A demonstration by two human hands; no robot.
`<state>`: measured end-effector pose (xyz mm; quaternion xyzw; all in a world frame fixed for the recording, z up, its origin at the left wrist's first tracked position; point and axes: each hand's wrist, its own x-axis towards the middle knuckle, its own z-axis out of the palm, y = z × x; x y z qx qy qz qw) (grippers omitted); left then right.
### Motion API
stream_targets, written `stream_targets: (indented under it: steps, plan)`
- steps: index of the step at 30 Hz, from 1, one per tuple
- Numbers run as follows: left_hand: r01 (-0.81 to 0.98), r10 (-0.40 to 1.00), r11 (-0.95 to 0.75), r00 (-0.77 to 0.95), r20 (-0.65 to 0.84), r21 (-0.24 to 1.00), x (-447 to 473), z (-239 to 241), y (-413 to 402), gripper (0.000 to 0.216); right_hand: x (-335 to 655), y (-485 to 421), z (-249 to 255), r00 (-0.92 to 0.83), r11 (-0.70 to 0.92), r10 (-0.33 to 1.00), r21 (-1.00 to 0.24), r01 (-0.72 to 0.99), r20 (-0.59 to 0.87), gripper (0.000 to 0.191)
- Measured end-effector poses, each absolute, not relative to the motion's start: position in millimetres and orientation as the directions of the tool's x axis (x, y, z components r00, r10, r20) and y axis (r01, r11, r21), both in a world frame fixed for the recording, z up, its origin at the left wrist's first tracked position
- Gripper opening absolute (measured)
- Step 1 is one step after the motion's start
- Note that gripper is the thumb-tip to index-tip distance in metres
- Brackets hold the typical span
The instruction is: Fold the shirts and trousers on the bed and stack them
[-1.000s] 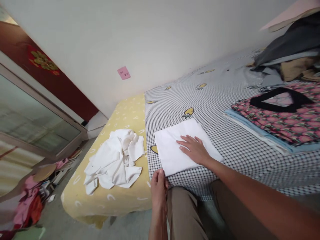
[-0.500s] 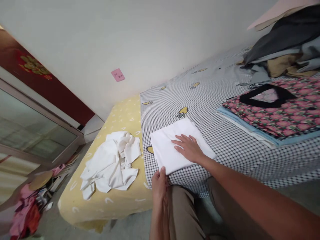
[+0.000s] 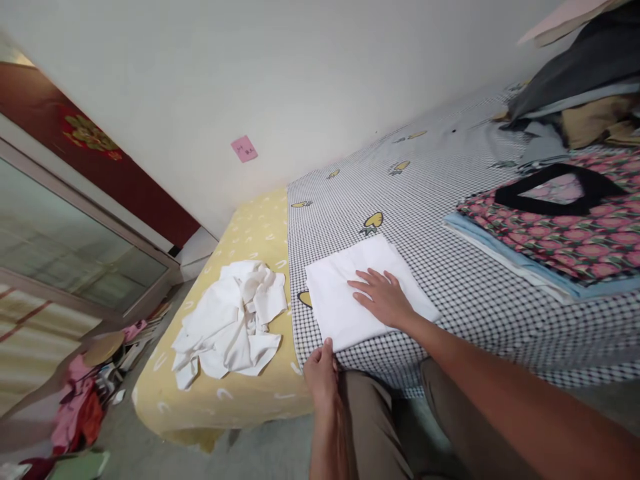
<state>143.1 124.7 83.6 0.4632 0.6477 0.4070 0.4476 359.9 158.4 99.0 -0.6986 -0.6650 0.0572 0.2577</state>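
Note:
A folded white garment (image 3: pixel 333 293) lies flat on the black-and-white checked bedding near the bed's front edge. My right hand (image 3: pixel 385 297) rests on top of it, palm down with fingers spread. At the garment's near left corner, my left hand (image 3: pixel 321 370) is closed, thumb uppermost, pinching the edge. A crumpled white garment (image 3: pixel 225 320) lies to the left on the yellow bedding.
On the right lies a stack of folded clothes topped by a pink floral garment (image 3: pixel 560 230) with a black collar. Behind it is a heap of dark, grey and tan clothes (image 3: pixel 595 80). Assorted items (image 3: pixel 83 407) lie on the floor at left, below a glass-panelled door (image 3: pixel 90 247).
The view has turned slightly to the left, so the bed and clothes appear further right. Both hands keep nearly the same places on the folded white garment.

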Motion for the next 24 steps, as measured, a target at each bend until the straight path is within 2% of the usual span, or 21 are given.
stream_targets:
  steps: [4, 7, 10, 12, 14, 15, 17, 19, 22, 24]
  plan:
    - [0.356, 0.964, 0.178, -0.249, -0.090, 0.917, 141.7, 87.8, 122.1, 0.054, 359.1, 157.8, 101.1, 0.107, 0.015, 0.960, -0.428, 0.904, 0.259, 0.045]
    - [0.559, 0.922, 0.162, -0.380, 0.078, 0.813, 126.5, 95.5, 122.1, 0.039, 358.6, 157.5, 101.6, 0.106, 0.015, 0.960, -0.428, 0.904, 0.258, 0.045]
    - [0.687, 0.822, 0.143, -0.483, 0.301, 0.712, 112.9, 116.0, 130.8, 0.029, 358.3, 157.6, 100.4, 0.101, 0.026, 0.958, -0.433, 0.901, 0.267, 0.045]
    - [0.781, 0.736, 0.027, -0.438, 0.516, 0.624, 118.7, 135.2, 140.7, 0.026, 358.2, 157.7, 98.9, 0.100, 0.033, 0.955, -0.439, 0.898, 0.278, 0.045]
    - [0.873, 0.680, -0.129, -0.268, 0.682, 0.471, 140.8, 151.5, 152.2, 0.028, 358.3, 157.8, 97.5, 0.107, 0.033, 0.952, -0.443, 0.896, 0.286, 0.044]
    - [0.902, 0.680, -0.201, -0.154, 0.717, 0.383, 156.4, 156.2, 158.4, 0.031, 358.3, 157.8, 97.0, 0.110, 0.031, 0.951, -0.443, 0.896, 0.289, 0.044]
    - [0.926, 0.714, -0.294, 0.049, 0.699, 0.236, 190.2, 156.8, 172.3, 0.041, 358.1, 157.8, 96.6, 0.106, 0.036, 0.950, -0.438, 0.898, 0.295, 0.044]
    - [0.928, 0.784, -0.337, 0.186, 0.593, 0.155, 218.3, 146.3, 189.4, 0.050, 357.3, 157.7, 97.3, 0.102, 0.040, 0.947, -0.428, 0.903, 0.304, 0.043]
    - [0.931, 0.891, -0.341, 0.278, 0.360, 0.126, 237.7, 122.0, 219.4, 0.055, 355.3, 157.6, 99.4, 0.110, 0.031, 0.943, -0.414, 0.910, 0.314, 0.042]
    - [0.939, 0.920, -0.324, 0.284, 0.269, 0.118, 238.6, 109.7, 238.6, 0.055, 354.3, 157.6, 100.1, 0.116, 0.026, 0.942, -0.413, 0.910, 0.315, 0.042]
